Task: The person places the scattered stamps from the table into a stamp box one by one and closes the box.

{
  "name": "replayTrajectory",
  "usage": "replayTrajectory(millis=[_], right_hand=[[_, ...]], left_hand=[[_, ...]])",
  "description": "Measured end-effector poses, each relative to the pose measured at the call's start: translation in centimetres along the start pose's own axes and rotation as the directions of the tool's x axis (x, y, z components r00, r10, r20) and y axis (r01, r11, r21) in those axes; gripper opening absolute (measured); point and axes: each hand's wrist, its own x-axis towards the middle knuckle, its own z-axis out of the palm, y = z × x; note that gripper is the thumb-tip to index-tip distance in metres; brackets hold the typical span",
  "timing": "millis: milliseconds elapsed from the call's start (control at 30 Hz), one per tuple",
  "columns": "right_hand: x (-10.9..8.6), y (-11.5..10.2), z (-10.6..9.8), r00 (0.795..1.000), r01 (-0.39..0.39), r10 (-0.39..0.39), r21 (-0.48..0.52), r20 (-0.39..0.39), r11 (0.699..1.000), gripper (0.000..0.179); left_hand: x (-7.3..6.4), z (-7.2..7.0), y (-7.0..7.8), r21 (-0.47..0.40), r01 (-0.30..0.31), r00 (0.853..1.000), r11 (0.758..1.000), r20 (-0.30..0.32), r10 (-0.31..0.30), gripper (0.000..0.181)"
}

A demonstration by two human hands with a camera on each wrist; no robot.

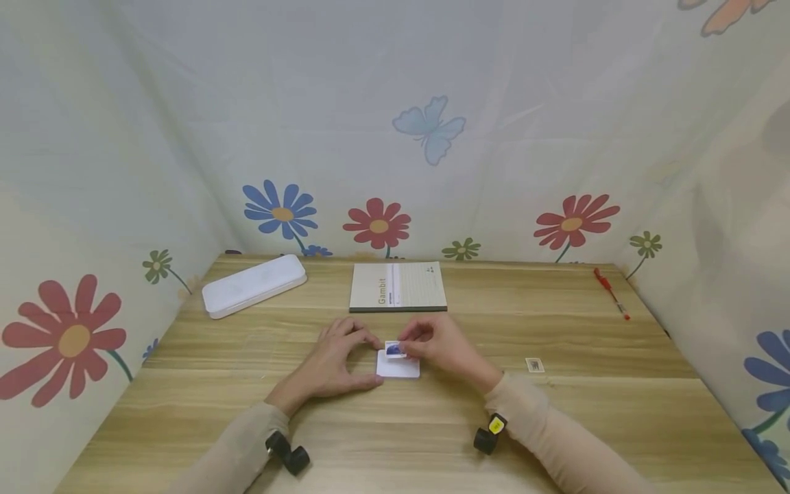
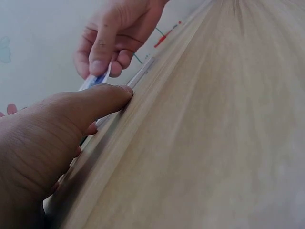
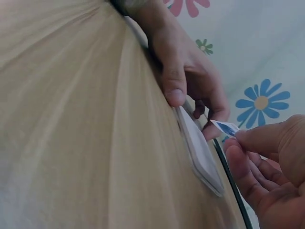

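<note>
A flat white pad with rounded corners (image 1: 398, 367) lies on the table. My left hand (image 1: 336, 360) steadies it at its left side, the thumb at the near corner and the index finger at the far one. Above the pad's far edge, my right hand (image 1: 435, 343) pinches a small stamp (image 1: 393, 350) with a blue picture and white border between thumb and index finger. In the right wrist view, the stamp (image 3: 226, 128) is held apart from the pad (image 3: 202, 155). A second, dark-pictured stamp (image 1: 534, 365) lies on the table to the right.
Behind the hands lies a Gambit notebook (image 1: 398, 287). A white pencil case (image 1: 254, 285) sits at the back left, and a red pen (image 1: 611, 293) at the back right. A faint clear sheet (image 1: 256, 353) rests left of the left hand. Flowered curtain surrounds the table.
</note>
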Motion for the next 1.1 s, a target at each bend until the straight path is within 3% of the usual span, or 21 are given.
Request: replayTrajectory(millis=[333,633,1100], right_hand=[[-0.1,-0.1,1.2,0.998,0.066,-0.066,-0.115,0.007,0.991,0.007],[-0.2,0.0,1.9,0.989,0.131,-0.149,-0.348,-0.025,0.928,0.008],[-0.4,0.2,2.0,0.984,0.162,-0.18,-0.434,0.001,0.886,0.007]], left_hand=[[0.0,0.2,-0.1,0.004,-0.004,1.0,1.0,-0.01,0.004,0.054],[0.0,0.2,-0.1,0.004,-0.002,1.0,1.0,-0.007,0.002,0.053],[0.1,0.2,-0.1,0.01,0.011,1.0,1.0,0.003,-0.011,0.052]])
